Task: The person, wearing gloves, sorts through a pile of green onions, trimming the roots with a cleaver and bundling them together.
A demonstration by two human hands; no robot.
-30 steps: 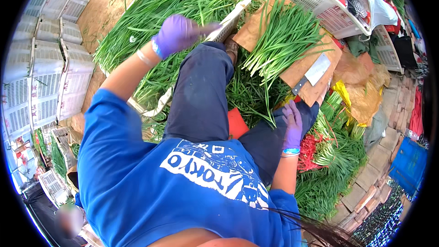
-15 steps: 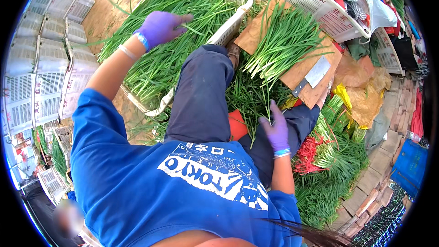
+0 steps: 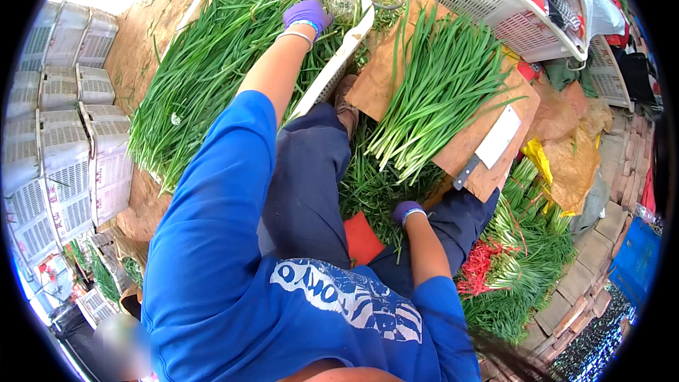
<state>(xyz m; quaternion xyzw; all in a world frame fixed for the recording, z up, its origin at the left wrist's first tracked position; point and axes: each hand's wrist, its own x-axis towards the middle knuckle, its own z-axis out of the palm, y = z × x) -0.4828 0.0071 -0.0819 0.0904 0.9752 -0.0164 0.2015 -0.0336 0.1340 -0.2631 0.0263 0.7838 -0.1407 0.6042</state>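
My left hand (image 3: pixel 308 15), in a purple glove, reaches down onto the long green garlic chives (image 3: pixel 226 49) filling a white crate (image 3: pixel 356 41). Its fingertips are hidden, so I cannot tell whether it grips any. Low beside my right thigh is my right hand (image 3: pixel 408 212), also purple-gloved and curled over loose green leaves (image 3: pixel 382 187); what it holds, if anything, is hidden. A bunch of chives (image 3: pixel 442 85) lies across a brown board (image 3: pixel 382 88) in front of me, pale ends toward me. A cleaver (image 3: pixel 495 138) rests on the board's right part, touched by neither hand.
Tied chives (image 3: pixel 527 262) with a heap of red ties (image 3: pixel 482 267) lie at my right. White crates (image 3: pixel 64 134) are stacked at the left. Another crate (image 3: pixel 488 0) of bags and cloths stands at the far right. A blue container (image 3: pixel 636 258) sits at the right edge.
My left hand has moved right and farther away, down onto the crated chives. My right hand has drawn back toward my thigh, its spread fingers now curled. My body has leaned and the view shifted.
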